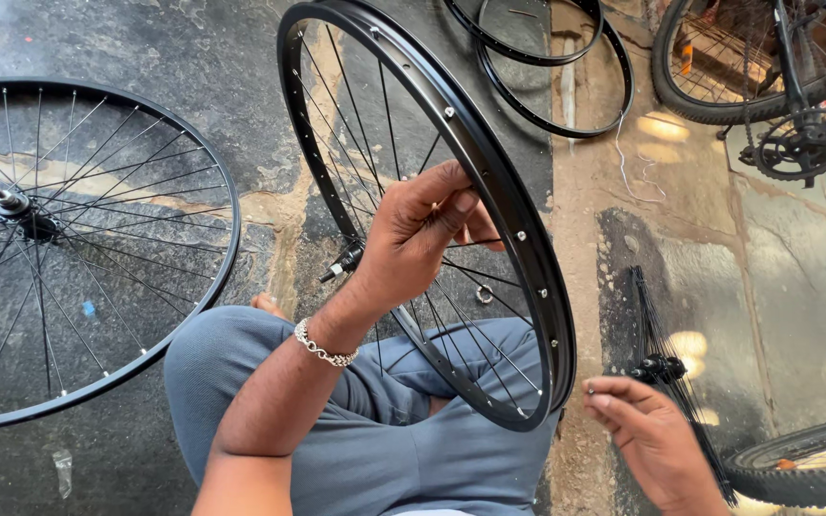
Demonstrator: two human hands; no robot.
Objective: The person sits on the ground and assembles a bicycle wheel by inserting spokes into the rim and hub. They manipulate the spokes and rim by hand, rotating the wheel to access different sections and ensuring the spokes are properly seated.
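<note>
Presently, at the far left, a finished spoked wheel (pixel 69 248) lies flat on the dark stone floor (pixel 193 57), its hub (pixel 11 203) near the left edge of view. It is apart from both hands.

Centre: a black rim under assembly (pixel 518 229) stands upright and tilted, its lower edge resting against the person's grey-trousered lap (pixel 403 449). Spokes run from its hub (pixel 346 260) out to the rim, with several nipples seated along the inner face. The left hand (pixel 423 234), wrist bearing a silver chain bracelet (pixel 322 349), reaches inside the rim with fingers drawn together, pinching a spoke (pixel 475 243) close to the rim wall. A small metal ring (pixel 484 294) shows just below that hand, among the spokes.

Upper centre-right: two bare black rims (pixel 566 67) lie overlapped on the floor, well clear of the work.

Right: the right hand (pixel 647 435) hovers outside the rim, thumb and forefinger pressed together on a small item too small to identify. Just beside it lies a bundle of loose black spokes (pixel 666 354). Above, a bicycle (pixel 795 86) with chainring stands parked; a tyre (pixel 805 468) shows at the lower right corner.
</note>
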